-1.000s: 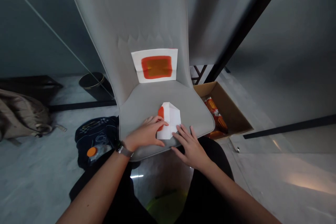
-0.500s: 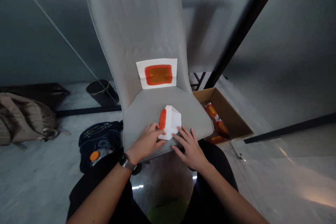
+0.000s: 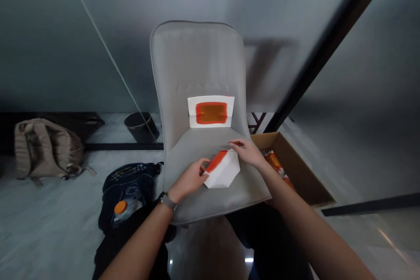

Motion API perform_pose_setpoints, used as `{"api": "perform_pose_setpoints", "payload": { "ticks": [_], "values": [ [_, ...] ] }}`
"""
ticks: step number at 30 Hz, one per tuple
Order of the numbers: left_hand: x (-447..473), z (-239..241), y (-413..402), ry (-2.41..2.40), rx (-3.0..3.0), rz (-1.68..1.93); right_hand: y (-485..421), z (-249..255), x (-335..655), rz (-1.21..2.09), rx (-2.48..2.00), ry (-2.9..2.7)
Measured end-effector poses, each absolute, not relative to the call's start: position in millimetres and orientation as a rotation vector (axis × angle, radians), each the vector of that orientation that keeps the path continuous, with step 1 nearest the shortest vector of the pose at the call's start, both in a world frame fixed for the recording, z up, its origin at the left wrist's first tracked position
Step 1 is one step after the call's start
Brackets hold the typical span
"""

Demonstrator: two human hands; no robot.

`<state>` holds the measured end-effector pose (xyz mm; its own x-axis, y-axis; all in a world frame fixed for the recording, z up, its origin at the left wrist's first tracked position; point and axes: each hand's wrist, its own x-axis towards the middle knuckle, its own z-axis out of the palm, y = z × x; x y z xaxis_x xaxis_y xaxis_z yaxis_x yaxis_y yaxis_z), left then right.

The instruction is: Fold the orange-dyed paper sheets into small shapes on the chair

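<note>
**Folded paper lying between both hands on chair seat**

The folded white paper point(image 3: 223, 171), an orange band along its back-left edge, is lying on the seat cushion point(image 3: 210, 203) of a grey upholstered chair, mid-width and nearer the front edge than the backrest point(image 3: 197, 61). Its long axis is following that band, slanting from the left toward the back right. The left hand point(image 3: 188, 179) is positioned at the paper's left tip, with its fingers touching it. The right hand point(image 3: 247, 152) is resting at the top corner, with its fingertips at the upper edge. Each hand is nearer its own end of the band. Neither hand is visibly clenching, and whether either is pinching the paper cannot be told from this view. A sheet with an orange rectangle point(image 3: 211, 112) is hanging on the backrest. A cardboard box point(image 3: 295, 170) is standing beyond the chair's right side. A tan backpack point(image 3: 46, 148), a black waste bin point(image 3: 141, 127) and a dark bag point(image 3: 126, 192) are sitting on the floor off its left side.
</note>
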<state>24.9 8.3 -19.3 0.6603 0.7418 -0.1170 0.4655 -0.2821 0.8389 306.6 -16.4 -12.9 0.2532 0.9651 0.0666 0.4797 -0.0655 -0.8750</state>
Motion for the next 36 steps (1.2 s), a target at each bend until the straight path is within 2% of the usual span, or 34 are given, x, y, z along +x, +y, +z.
{"api": "perform_pose_setpoints", "payload": {
  "ticks": [5,10,13,15,19,24,29,36],
  "values": [
    [16,-7,59,0.925,1.948,0.472,-13,1,293,1.37,-1.619,-1.383],
    [17,-15,76,0.831,2.045,0.439,-35,12,288,1.659,-1.78,-1.57],
    [26,-19,72,0.704,2.14,0.292,-31,18,284,1.437,-1.952,-1.591],
    [35,-22,66,0.683,2.184,0.257,-22,15,275,1.256,-1.868,-1.548],
    [51,-25,58,0.696,2.167,0.424,-6,-12,251,1.482,-1.576,-1.314],
    [47,-19,56,0.901,2.242,0.654,-9,-42,244,1.271,-1.698,-1.15],
    [32,-22,46,0.946,2.45,0.328,-12,-51,252,1.064,-1.818,-1.224],
    [28,-29,32,0.941,2.596,0.201,3,-47,251,0.916,-1.808,-1.481]
  ]
}}
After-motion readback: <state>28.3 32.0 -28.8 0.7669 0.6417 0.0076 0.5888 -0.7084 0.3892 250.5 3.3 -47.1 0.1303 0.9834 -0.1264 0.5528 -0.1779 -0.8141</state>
